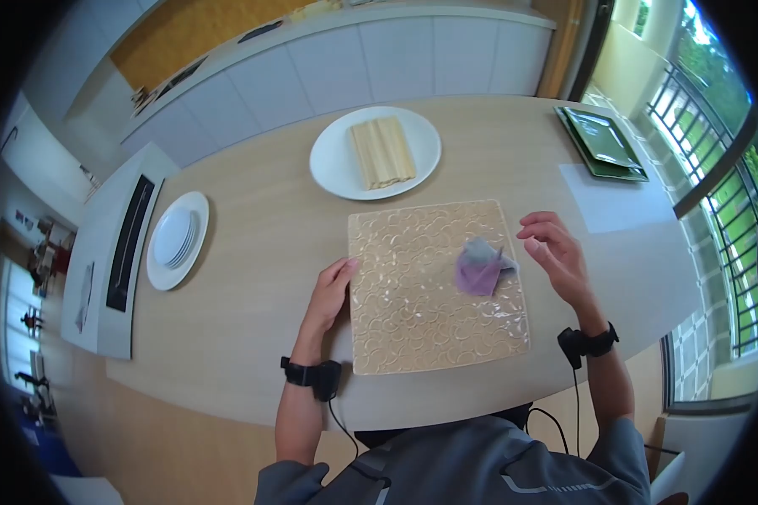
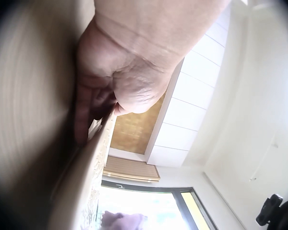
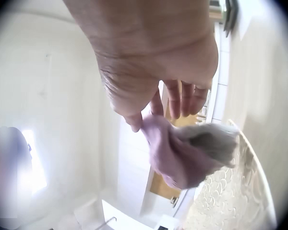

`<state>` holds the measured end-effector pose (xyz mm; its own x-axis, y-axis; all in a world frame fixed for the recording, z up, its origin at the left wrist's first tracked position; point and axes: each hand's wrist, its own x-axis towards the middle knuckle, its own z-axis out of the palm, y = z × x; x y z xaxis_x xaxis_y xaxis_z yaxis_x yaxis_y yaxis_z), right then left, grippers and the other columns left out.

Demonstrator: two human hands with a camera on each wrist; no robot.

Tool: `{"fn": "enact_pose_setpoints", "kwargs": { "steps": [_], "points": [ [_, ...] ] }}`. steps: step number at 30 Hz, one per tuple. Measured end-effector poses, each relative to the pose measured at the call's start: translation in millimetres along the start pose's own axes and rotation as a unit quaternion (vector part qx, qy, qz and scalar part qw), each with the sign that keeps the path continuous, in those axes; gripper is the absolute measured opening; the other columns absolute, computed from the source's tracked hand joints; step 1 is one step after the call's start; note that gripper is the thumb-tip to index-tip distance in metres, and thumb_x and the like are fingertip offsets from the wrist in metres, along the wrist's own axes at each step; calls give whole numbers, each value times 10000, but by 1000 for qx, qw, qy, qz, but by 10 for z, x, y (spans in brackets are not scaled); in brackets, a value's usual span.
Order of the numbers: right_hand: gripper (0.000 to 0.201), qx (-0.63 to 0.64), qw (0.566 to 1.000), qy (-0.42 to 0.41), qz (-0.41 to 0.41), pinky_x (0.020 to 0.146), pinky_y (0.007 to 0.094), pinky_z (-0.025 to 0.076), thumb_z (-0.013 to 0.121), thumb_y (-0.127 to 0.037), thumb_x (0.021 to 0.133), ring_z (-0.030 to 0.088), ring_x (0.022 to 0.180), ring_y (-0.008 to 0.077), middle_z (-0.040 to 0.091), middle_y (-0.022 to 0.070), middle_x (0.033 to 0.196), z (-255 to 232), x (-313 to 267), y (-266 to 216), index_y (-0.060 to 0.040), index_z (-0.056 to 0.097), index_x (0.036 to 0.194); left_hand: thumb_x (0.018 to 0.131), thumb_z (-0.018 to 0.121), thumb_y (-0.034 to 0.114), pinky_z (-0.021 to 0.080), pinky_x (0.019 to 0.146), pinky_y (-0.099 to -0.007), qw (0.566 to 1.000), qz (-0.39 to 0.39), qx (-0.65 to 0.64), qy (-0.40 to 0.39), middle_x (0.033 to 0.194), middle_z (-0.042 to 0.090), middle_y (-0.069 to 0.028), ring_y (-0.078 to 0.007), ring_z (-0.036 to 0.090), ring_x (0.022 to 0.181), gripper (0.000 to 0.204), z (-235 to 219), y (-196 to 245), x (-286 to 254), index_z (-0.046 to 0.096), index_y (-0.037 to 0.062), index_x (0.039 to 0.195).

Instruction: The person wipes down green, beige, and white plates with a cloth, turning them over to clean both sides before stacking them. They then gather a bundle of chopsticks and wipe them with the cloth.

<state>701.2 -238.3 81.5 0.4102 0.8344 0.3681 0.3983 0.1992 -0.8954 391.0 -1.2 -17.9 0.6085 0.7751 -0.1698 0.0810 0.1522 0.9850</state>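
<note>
A square beige board with a glossy raised curl pattern is in front of the body in the head view. My left hand grips its left edge; in the left wrist view the fingers reach under that edge, and the thumb is on the upper side. A crumpled lilac and grey cloth is over the right part of the board. My right hand is just right of the cloth, fingers loosely bent and apart. In the right wrist view its thumb and index fingertip overlap the cloth.
Beyond the board a white oval plate bears a folded beige bundle. To the left, small white plates are stacked on an oval plate. Green square trays and a white sheet lie at the far right.
</note>
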Motion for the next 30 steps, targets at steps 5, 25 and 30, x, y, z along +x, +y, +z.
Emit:
{"fn": "enact_pose_setpoints", "kwargs": {
  "steps": [5, 25, 30],
  "points": [
    [164, -90, 987, -131, 24, 885, 327, 478, 658, -85, 929, 602, 1029, 201, 646, 104, 1077, 267, 79, -78, -10, 687, 1072, 1051, 543, 270, 416, 772, -229, 1000, 8, 4, -19, 869, 569, 42, -62, 465, 821, 296, -23, -46, 42, 648, -7, 1039],
    [183, -347, 877, -282, -175, 1036, 410, 426, 720, -140, 837, 557, 1201, 340, 620, 174, 1225, 771, 65, -13, 9, 742, 941, 1039, 530, 233, 399, 733, -231, 999, 14, -6, -48, 873, 546, 39, -54, 444, 801, 251, -23, -18, 27, 627, 1, 1050],
    [265, -256, 862, -420, -120, 1163, 440, 337, 676, -153, 882, 441, 1371, 355, 537, 187, 1398, 860, 4, 159, 1, 689, 1098, 1028, 530, 213, 405, 738, -233, 999, 11, -16, -43, 883, 562, 33, -53, 462, 812, 234, -35, -50, 42, 627, 2, 1051]
  ]
}}
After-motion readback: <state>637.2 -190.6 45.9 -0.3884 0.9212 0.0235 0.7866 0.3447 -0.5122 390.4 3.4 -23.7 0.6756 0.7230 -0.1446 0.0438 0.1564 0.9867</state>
